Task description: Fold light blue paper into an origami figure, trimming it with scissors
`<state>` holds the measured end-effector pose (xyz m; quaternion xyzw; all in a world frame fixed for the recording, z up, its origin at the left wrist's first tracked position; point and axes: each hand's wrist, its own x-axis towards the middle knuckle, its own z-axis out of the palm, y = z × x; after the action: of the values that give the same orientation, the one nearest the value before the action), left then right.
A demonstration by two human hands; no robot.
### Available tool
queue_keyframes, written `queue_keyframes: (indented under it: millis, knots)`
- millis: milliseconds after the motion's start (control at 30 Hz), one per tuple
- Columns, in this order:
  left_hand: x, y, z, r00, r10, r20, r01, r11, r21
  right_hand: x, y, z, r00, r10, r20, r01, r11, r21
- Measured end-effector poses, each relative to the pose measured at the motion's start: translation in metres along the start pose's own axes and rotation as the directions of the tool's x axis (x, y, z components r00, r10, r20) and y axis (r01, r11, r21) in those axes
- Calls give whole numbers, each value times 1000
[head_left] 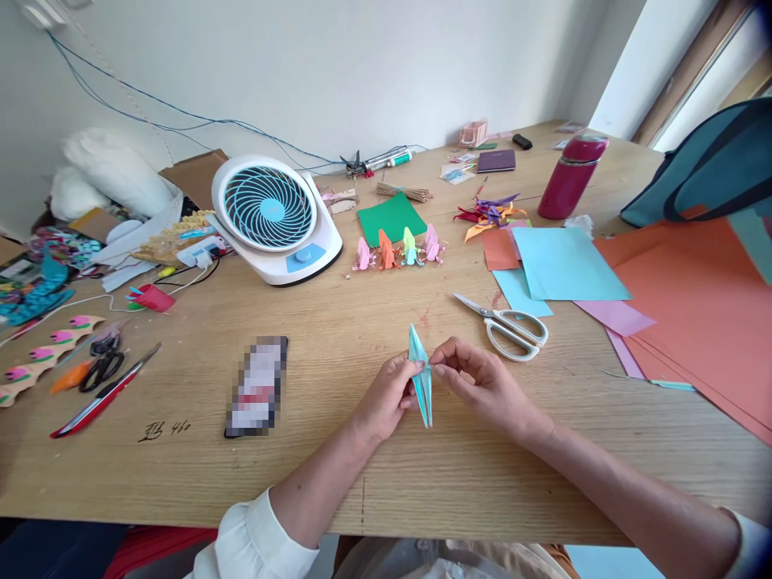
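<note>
A light blue piece of folded paper (420,359), long and pointed at both ends, is held upright a little above the table. My left hand (392,392) is closed on it, thumb on its near face. From the other side my right hand (476,379) pinches its right edge near the middle with thumb and forefinger. White-handled scissors (512,328) lie just beyond my right hand, blades pointing to the upper left. Farther back several small folded paper figures (398,249) in pink, orange and green stand in a row.
A white fan (271,209) stands back left. A phone-like object (258,388), its surface blurred, and a red-handled knife (108,394) lie left. Sheets of coloured paper (572,261), a red bottle (572,175) and a teal bag (705,169) occupy the right.
</note>
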<state>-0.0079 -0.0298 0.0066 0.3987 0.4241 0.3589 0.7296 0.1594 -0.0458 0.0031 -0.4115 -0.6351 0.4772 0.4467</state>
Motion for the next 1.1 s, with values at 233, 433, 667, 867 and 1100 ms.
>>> queue_keyframes:
  millis: [233,433,667,867,1100]
  knots:
    - [-6,0,0,940,325,106,-316,708,631,5,3,-3,995,102,-3,-99,978,184]
    - [-8,-5,3,914,373,159,-352,538,765,7,1,-3,983,163,88,-183,931,317]
    - [-1,-5,2,921,373,116,-364,714,598,8,7,-5,987,157,23,-155,923,352]
    - [2,-5,-2,947,296,123,-318,828,461,7,11,-3,994,112,11,-109,933,344]
    - [0,-1,1,963,259,67,-254,805,536,3,11,0,999,13,-49,3,951,308]
